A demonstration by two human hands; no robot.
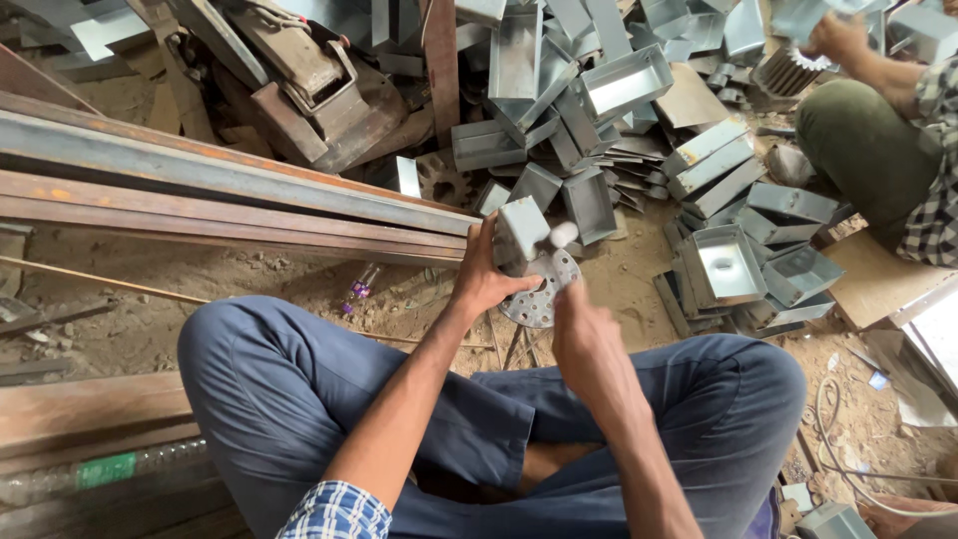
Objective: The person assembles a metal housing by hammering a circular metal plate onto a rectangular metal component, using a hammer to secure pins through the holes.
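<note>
Person sits cross-legged on a dusty dirt floor, in blue trousers and a blue-and-white checked shirt.

Left hand [486, 271]: fingers closed on a small folded sheet-metal box [523, 226], grey, dull galvanised finish, square corners, held tilted above the knees. Thumb lies along its lower edge.

Directly under the box: round perforated metal disc [540, 291], bright, ringed with punched holes, lying flat near the ground between the knees. The left hand's fingertips touch it or come very close; cannot tell which.

Right hand [586, 329]: fist closed around a tool handle. The tool head [564, 235] shows only as a pale motion blur just beside the box, so its shape is not readable.

Surroundings:
- Pile of similar boxes [559, 110] beyond the hands: open-topped rectangular trays, thin sheet, sharp folds, stacked at all angles.
- More trays [728, 265] on the right, several nested, insides reflecting light.
- Long steel bars [230, 195] on the left: flat, rust-streaked, lying parallel.
- Toothed gear [444, 182], dark and rusty, half buried by the bars' end.
- Cardboard sheet [873, 279], brown, matte.
- Another person [878, 140] at upper right, seated, green trousers and checked shirt, holding a metal piece.
</note>
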